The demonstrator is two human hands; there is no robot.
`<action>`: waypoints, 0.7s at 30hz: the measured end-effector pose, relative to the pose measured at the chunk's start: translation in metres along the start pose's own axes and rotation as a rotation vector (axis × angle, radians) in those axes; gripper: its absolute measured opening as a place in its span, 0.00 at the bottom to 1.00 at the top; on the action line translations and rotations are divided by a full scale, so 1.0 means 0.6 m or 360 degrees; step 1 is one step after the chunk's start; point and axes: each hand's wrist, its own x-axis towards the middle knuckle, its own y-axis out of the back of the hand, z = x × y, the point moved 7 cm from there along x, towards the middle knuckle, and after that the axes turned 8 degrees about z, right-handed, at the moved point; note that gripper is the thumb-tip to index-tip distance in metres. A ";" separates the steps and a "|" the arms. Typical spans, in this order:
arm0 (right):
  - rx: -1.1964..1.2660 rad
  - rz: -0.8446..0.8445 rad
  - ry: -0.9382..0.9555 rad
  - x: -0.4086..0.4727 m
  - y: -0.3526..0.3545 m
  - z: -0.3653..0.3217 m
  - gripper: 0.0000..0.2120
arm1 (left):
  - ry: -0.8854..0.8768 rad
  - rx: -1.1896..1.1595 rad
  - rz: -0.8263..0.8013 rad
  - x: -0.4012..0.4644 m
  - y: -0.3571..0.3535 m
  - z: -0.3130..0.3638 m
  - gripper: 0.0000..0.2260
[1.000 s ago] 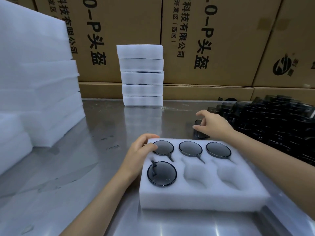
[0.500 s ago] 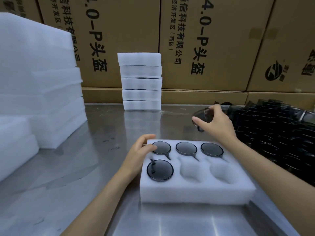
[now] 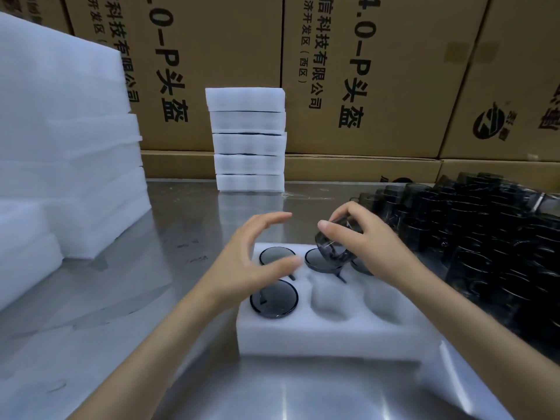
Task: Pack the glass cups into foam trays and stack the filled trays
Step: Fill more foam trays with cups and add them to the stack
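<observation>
The foam tray (image 3: 330,338) sits nearest on the steel table (image 3: 127,328), with 4 of its 6 pockets filled. At the tray's 7 o'clock corner a dark glass cup (image 3: 274,298) lies seated. The 2 near pockets at 6 and 5 o'clock are bare.

Above the tray's 10 o'clock corner the left hand (image 3: 254,262) hovers with fingers spread and relaxed, gripping nothing; half a second ago it rested on that corner, steadying the tray.

The right hand (image 3: 372,241) has come in from 2 o'clock, where it picked a cup from the pile. It now pinches a tilted glass cup (image 3: 335,244) between thumb and curled fingers, held over the far row's middle cup (image 3: 318,263). The lifted left hand suggests a two-handed handover or guiding is near, likely into an empty near pocket.

At 2 o'clock lies the heap of loose dark cups (image 3: 472,237). At 12 o'clock, farther back, stands the stack of 5 filled trays (image 3: 248,137). At 10 o'clock rise spare foam slabs (image 3: 66,147), against cardboard cartons (image 3: 378,71).
</observation>
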 end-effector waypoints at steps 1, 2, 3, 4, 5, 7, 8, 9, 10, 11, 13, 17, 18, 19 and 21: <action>0.0042 -0.0034 -0.0057 -0.005 -0.005 -0.003 0.13 | -0.0087 0.0061 -0.0029 -0.003 -0.007 0.018 0.28; 0.0123 -0.0080 -0.0139 -0.011 -0.011 -0.005 0.15 | -0.0162 0.0106 -0.0061 -0.007 -0.016 0.032 0.29; 0.0225 -0.0136 -0.0244 -0.018 -0.018 -0.005 0.17 | -0.0232 0.0140 -0.0080 -0.011 -0.026 0.043 0.29; 0.0331 -0.0197 -0.0354 -0.025 -0.026 -0.006 0.20 | -0.0293 0.0162 -0.0070 -0.015 -0.033 0.052 0.30; 0.0430 -0.0255 -0.0456 -0.033 -0.033 -0.008 0.22 | -0.0332 0.0162 -0.0032 -0.017 -0.036 0.057 0.29; 0.0590 -0.0373 -0.0583 -0.046 -0.045 -0.015 0.26 | -0.0347 0.0100 0.0066 -0.017 -0.033 0.061 0.27; 0.0671 -0.0438 -0.0592 -0.048 -0.049 -0.019 0.28 | -0.0325 0.0053 0.0103 -0.016 -0.028 0.059 0.25; 0.0760 -0.0503 -0.0565 -0.048 -0.050 -0.024 0.30 | -0.0274 -0.0013 0.0128 -0.014 -0.024 0.054 0.23; 0.0853 -0.0565 -0.0506 -0.048 -0.049 -0.030 0.29 | -0.0198 -0.0105 0.0141 -0.013 -0.020 0.048 0.22; 0.0934 -0.0611 -0.0440 -0.047 -0.047 -0.034 0.27 | -0.0110 -0.0227 0.0140 -0.012 -0.018 0.041 0.20; 0.0966 -0.0596 -0.0289 -0.048 -0.037 -0.034 0.24 | 0.0033 -0.0420 0.0083 -0.015 -0.021 0.029 0.20; 0.0761 -0.0272 -0.0028 -0.050 -0.010 -0.028 0.22 | 0.0097 -0.0321 -0.0016 -0.021 -0.034 0.024 0.21; 0.0636 -0.0153 0.0044 -0.050 0.001 -0.027 0.21 | 0.0086 -0.0312 0.0005 -0.022 -0.033 0.024 0.20; 0.0475 -0.0056 0.0125 -0.053 0.011 -0.028 0.21 | 0.0083 -0.0319 0.0039 -0.021 -0.030 0.023 0.20; 0.0142 0.0023 0.0267 -0.062 0.020 -0.031 0.19 | 0.0101 -0.0346 0.0112 -0.021 -0.025 0.019 0.18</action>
